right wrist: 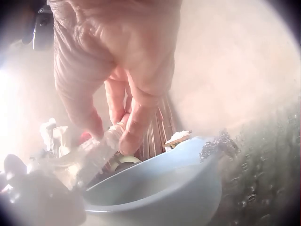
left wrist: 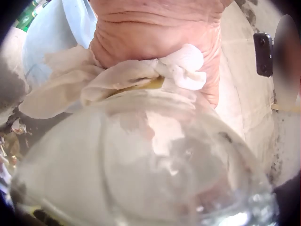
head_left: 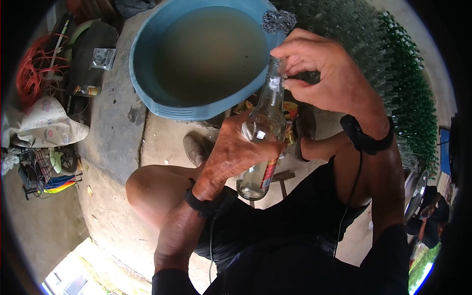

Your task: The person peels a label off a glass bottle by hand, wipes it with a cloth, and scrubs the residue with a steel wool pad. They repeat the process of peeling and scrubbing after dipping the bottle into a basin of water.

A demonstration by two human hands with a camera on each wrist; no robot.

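Observation:
A clear glass bottle [head_left: 270, 110] with a red label [head_left: 268, 173] slants upward over the person's lap, neck toward the basin. The left hand [head_left: 238, 150] grips it round the body. In the left wrist view, a whitish cloth [left wrist: 124, 80] lies between that palm and the glass. At the top end, the right hand [head_left: 332, 71] pinches the bottle's neck between thumb and fingers. Its fingertips are right at the mouth in the right wrist view, where the glass looks hazy. A dark metal scourer [head_left: 279, 21] sits on the basin's rim, just beyond the right hand.
A blue basin [head_left: 136, 64] of murky water stands ahead of the knees. Masses of upright clear bottles [head_left: 339, 24] and green bottles [head_left: 420, 93] fill the right side. At left lie red strings [head_left: 32, 73], a printed white bag [head_left: 51, 123] and a wire-like rack.

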